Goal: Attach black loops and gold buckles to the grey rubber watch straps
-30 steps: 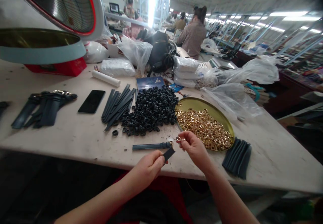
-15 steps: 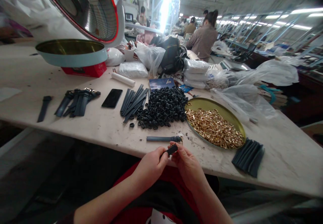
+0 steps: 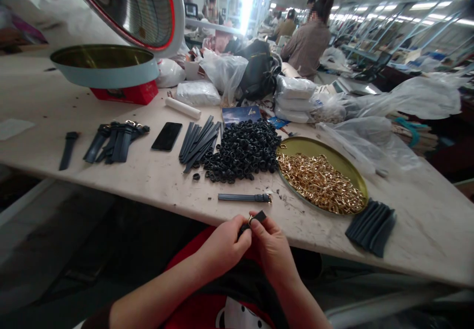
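At the table's front edge, my left hand (image 3: 226, 241) is closed on a short dark strap (image 3: 261, 216). A gold buckle (image 3: 250, 219) shows on the strap between my fingers. My right hand (image 3: 273, 245) pinches the same strap near the buckle, its free end sticking up past the fingertips. Just beyond my hands lies another dark strap with a buckle and loops (image 3: 242, 197), flat on the table. Behind it is a heap of small black loops (image 3: 244, 151). To the right, gold buckles (image 3: 322, 181) fill a round shallow tray (image 3: 353, 171).
Dark strips (image 3: 200, 143), a phone (image 3: 167, 136) and buckled straps (image 3: 120, 143) lie to the left. A stack of dark strap pieces (image 3: 371, 227) sits at the right edge. Behind are a blue tin (image 3: 111, 76), a fan (image 3: 137, 8), plastic bags (image 3: 225, 69) and a person (image 3: 307, 47).
The buckle now shows between my fingers, and the strap's free end points up to the right on my right hand's side. The view has tilted slightly downward.
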A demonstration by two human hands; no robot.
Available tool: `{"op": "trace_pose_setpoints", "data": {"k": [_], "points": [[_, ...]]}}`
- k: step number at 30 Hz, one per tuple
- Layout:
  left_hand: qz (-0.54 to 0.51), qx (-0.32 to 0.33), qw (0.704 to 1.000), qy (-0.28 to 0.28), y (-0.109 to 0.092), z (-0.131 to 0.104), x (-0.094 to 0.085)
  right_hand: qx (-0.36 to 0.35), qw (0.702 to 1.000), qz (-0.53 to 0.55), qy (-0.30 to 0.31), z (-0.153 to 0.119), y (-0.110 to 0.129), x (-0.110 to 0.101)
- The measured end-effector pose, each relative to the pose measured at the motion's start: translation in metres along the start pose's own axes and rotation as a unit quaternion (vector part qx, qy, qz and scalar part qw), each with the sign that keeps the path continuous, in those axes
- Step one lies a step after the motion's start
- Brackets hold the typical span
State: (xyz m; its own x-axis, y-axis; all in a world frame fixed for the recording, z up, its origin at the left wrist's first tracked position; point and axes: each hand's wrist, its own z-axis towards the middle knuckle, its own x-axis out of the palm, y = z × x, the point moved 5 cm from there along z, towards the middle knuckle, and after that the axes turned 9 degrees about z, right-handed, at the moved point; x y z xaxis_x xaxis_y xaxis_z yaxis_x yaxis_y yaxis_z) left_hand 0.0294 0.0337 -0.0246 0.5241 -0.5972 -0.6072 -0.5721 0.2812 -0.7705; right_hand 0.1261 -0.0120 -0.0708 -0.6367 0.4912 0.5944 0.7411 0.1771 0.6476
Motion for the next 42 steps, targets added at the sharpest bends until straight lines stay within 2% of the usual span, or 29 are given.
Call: {"op": "trace_pose_setpoints", "data": {"k": [4, 8, 12, 15, 17, 19, 21, 23, 29, 32, 35, 38, 40, 42], "points": [[-0.024, -0.005, 0.999, 0.025, 0.002, 0.002, 0.001, -0.074, 0.996, -0.057, -0.011, -0.001, 0.008, -0.003], [-0.06, -0.032, 0.997, 0.028, 0.01, 0.007, 0.001, -0.047, 0.994, -0.096, 0.016, 0.0, 0.006, -0.001], [-0.102, -0.051, 0.991, 0.07, 0.019, 0.013, 0.01, -0.04, 0.994, -0.098, -0.007, 0.004, 0.005, -0.006], [-0.119, -0.067, 0.988, 0.068, 0.025, 0.017, 0.015, -0.061, 0.989, -0.131, -0.017, 0.009, 0.009, -0.008], [-0.117, -0.075, 0.989, 0.054, 0.028, 0.019, 0.016, -0.106, 0.975, -0.195, -0.02, 0.01, 0.016, -0.007], [-0.114, -0.076, 0.99, 0.042, 0.029, 0.02, 0.016, -0.174, 0.943, -0.282, -0.021, 0.009, 0.025, -0.004], [-0.11, -0.076, 0.99, 0.037, 0.029, 0.021, 0.016, -0.211, 0.917, -0.339, -0.013, 0.009, 0.029, -0.003], [-0.106, -0.079, 0.991, 0.038, 0.028, 0.022, 0.016, -0.186, 0.918, -0.35, 0.007, 0.011, 0.026, -0.004], [-0.08, -0.091, 0.991, 0.052, 0.022, 0.023, 0.012, -0.048, 0.951, -0.303, 0.044, 0.022, 0.018, -0.013], [-0.066, -0.11, 0.99, 0.062, 0.024, 0.021, 0.014, -0.054, 0.937, -0.343, 0.044, 0.021, 0.021, -0.012], [-0.062, -0.124, 0.988, 0.066, 0.026, 0.017, 0.017, -0.104, 0.897, -0.428, 0.043, 0.015, 0.025, -0.008], [-0.016, -0.115, 0.992, 0.043, 0.023, 0.01, 0.014, -0.143, 0.866, -0.477, 0.04, 0.009, 0.026, -0.005], [0.023, -0.096, 0.994, 0.035, 0.017, 0.005, 0.009, -0.131, 0.877, -0.461, 0.04, 0.005, 0.027, -0.006], [0.041, -0.074, 0.995, 0.05, 0.009, 0.0, 0.005, -0.083, 0.908, -0.407, 0.057, 0.001, 0.026, -0.006]]}}
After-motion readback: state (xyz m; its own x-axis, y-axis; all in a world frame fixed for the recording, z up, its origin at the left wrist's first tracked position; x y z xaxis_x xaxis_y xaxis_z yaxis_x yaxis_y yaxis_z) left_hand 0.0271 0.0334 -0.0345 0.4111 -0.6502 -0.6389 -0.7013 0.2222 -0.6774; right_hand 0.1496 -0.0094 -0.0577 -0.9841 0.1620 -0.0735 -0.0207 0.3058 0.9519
